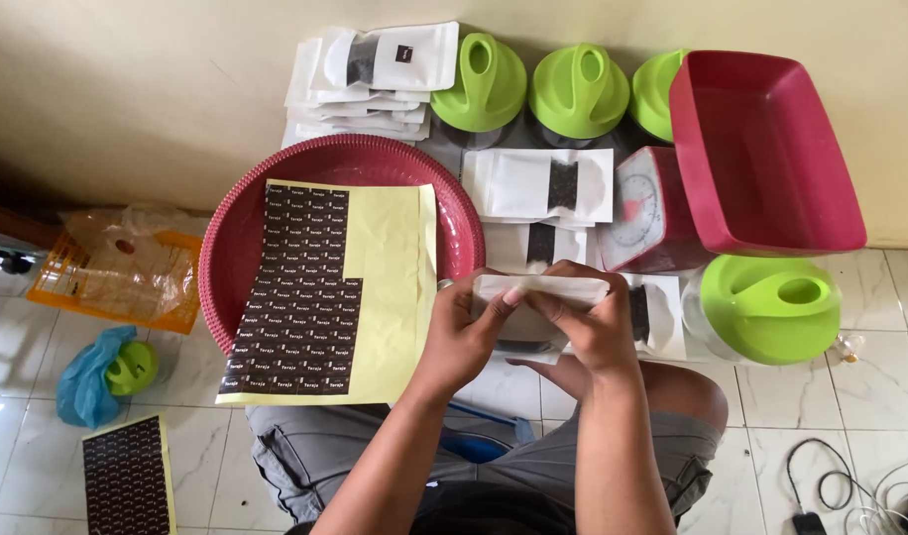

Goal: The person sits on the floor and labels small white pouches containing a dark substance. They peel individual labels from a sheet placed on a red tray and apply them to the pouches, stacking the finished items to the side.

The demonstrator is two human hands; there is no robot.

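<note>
Both hands, left hand point(464, 332) and right hand point(588, 322), grip one white pouch point(533, 289) with closed fingers; sticker sheet point(310, 287) is partly depleted, several pouches point(548, 185) likely remain unlabelled.

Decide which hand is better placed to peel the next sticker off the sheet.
Left, probably. The left hand is next to the sticker sheet in the red basket; the right hand, also gripping the white pouch, would have to cross over.
</note>
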